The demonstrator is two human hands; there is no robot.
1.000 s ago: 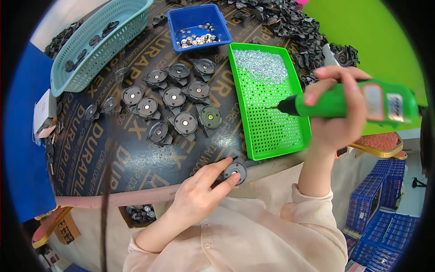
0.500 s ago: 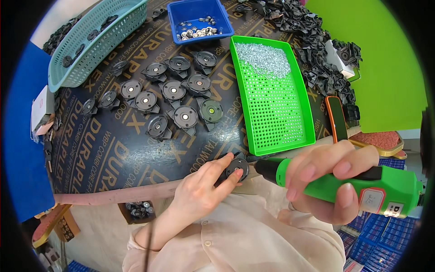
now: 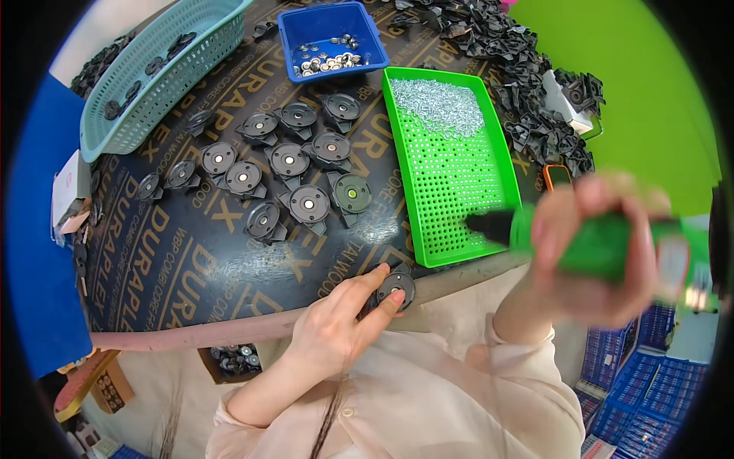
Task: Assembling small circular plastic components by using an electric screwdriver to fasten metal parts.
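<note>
At the table's front edge, my left hand [image 3: 335, 325] pins a round black plastic part [image 3: 396, 291] with thumb and fingers. My right hand [image 3: 569, 249], smeared by motion, is wrapped round a green electric screwdriver [image 3: 522, 229]. Its black nose hangs over the lower right of a green perforated tray [image 3: 451, 195]. Small silver screws [image 3: 440, 107] are heaped at that tray's far end. Left of the tray lie several similar round black parts [image 3: 308, 204], many with a pale centre; one has a yellow-green centre [image 3: 352, 193].
A blue bin [image 3: 329, 73] with small metal pieces stands at the back. A pale teal basket [image 3: 153, 99] holds black discs at far left. Black plastic parts [image 3: 527, 92] pile up at the back right, near an orange-edged phone [image 3: 558, 177]. Below the table sits a small box [image 3: 232, 362].
My right hand has lifted the electric screwdriver up and away from the round part, and its nose is now over the green tray. My left hand still holds the part, almost unmoved.
</note>
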